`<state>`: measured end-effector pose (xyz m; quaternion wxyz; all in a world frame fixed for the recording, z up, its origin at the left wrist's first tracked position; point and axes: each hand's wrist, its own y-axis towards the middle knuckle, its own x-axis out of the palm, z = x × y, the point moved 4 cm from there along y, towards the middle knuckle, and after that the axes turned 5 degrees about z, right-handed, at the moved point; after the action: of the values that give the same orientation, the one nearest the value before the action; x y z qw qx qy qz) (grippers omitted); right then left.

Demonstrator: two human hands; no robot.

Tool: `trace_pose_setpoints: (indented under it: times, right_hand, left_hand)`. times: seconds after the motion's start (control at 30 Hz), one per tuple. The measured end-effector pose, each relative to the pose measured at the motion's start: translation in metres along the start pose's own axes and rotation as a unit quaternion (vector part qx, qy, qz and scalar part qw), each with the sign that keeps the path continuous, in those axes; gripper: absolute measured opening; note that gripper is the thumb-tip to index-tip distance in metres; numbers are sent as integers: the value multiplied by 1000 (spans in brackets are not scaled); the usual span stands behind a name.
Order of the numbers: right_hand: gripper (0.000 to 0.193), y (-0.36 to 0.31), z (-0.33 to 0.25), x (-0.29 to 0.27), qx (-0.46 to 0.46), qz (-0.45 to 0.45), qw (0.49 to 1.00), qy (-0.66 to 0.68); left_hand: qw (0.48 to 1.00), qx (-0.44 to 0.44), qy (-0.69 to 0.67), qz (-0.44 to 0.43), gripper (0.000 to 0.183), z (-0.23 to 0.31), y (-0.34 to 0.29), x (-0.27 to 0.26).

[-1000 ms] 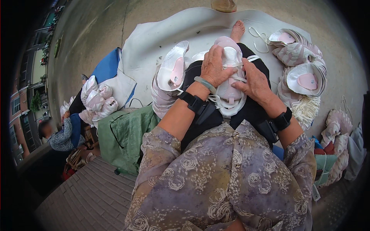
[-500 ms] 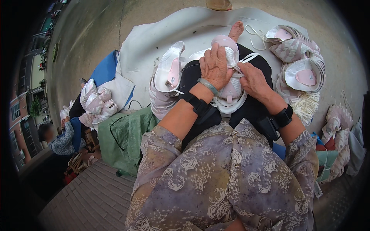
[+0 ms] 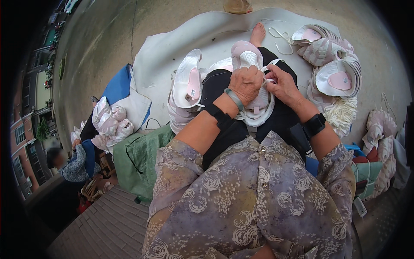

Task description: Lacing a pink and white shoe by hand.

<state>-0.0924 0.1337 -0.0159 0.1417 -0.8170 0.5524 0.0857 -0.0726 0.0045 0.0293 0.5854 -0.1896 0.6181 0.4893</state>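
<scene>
A pink and white shoe (image 3: 249,58) lies sole-down on my lap, over black trousers. My left hand (image 3: 246,83) presses on top of it, fingers curled over its middle. My right hand (image 3: 282,84) pinches a white lace (image 3: 271,81) at the shoe's right side. A green bangle and a black wristband sit on my left wrist, a black watch on my right.
A pile of pink and white shoes (image 3: 186,93) rests to my left, another stack (image 3: 332,64) to the right on a pale mat (image 3: 172,47). Loose laces (image 3: 278,34) lie ahead. A green sack (image 3: 138,159) and another seated person (image 3: 71,162) are at the left.
Both hands have shifted slightly up the shoe and closer together; the right hand now pulls the lace at its side.
</scene>
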Motion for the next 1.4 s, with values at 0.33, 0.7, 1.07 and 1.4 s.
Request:
trace_pose_setpoints:
  times: [0.33,0.7,1.07,1.4]
  right_hand:
    - [65,-17,-6,-2,38,39,998,31]
    - [21,15,25,0,101,66,992,28]
    - [17,14,-9,6,264,53,884,382]
    - [23,9,1,4,244,52,901,354]
  left_hand:
    - [826,-508,238,-48,19,-150,-283,-158]
    - [924,-380,31,29,13,-100,-169,-107]
    - [987,-155,-18,-48,17,-26,-33,-40]
    - [966,-178,-178,-53,12,-18,-48,-52]
